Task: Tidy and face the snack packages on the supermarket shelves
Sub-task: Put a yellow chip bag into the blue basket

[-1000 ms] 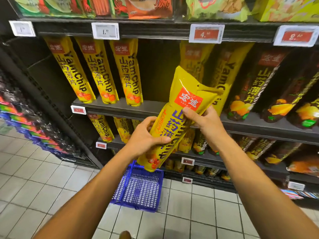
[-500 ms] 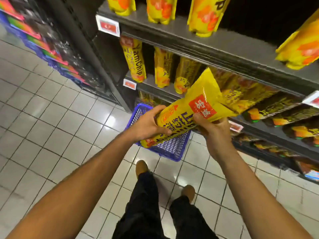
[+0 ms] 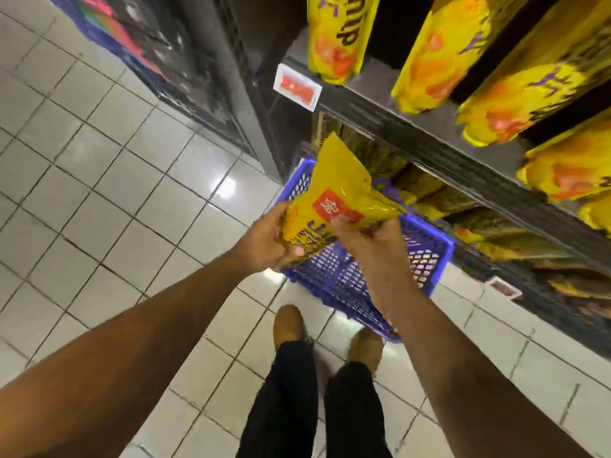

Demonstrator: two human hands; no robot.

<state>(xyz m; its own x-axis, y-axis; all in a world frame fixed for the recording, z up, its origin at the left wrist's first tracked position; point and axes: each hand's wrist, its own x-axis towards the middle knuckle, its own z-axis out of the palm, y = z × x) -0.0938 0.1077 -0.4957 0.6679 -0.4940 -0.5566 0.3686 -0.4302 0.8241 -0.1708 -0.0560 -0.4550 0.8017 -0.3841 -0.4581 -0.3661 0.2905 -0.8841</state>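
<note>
A blue plastic basket point(image 3: 426, 256) with latticed walls stands on the tiled floor point(image 3: 99, 200) against the foot of the shelving, and the part of its inside that shows holds nothing; the rest is hidden behind the hands and the bag. Above the basket, both hands hold one yellow snack bag point(image 3: 334, 196), tilted, with its red label facing up. The left hand point(image 3: 267, 239) is clamped on the bag's lower left edge, fingers curled under it; the right hand point(image 3: 367, 239) pinches it beside the red label, thumb on top. The bag is off the shelves, in front of the lower shelf and over the basket's near rim. On the upper shelf point(image 3: 380, 94) four yellow bags point(image 3: 337, 44) stand on end along the front edge, with part of another at the far right; motion blur smears their print. A white price tag point(image 3: 297, 88) with a red panel hangs on that shelf's edge at its left end. Under it, a lower shelf point(image 3: 496, 259) carries darker and yellow packs lying in shadow, too blurred to count, and a second price tag point(image 3: 504, 287) sits on its edge. Two tan shoes point(image 3: 287, 325) and dark trouser legs show on the floor just short of the basket.
</note>
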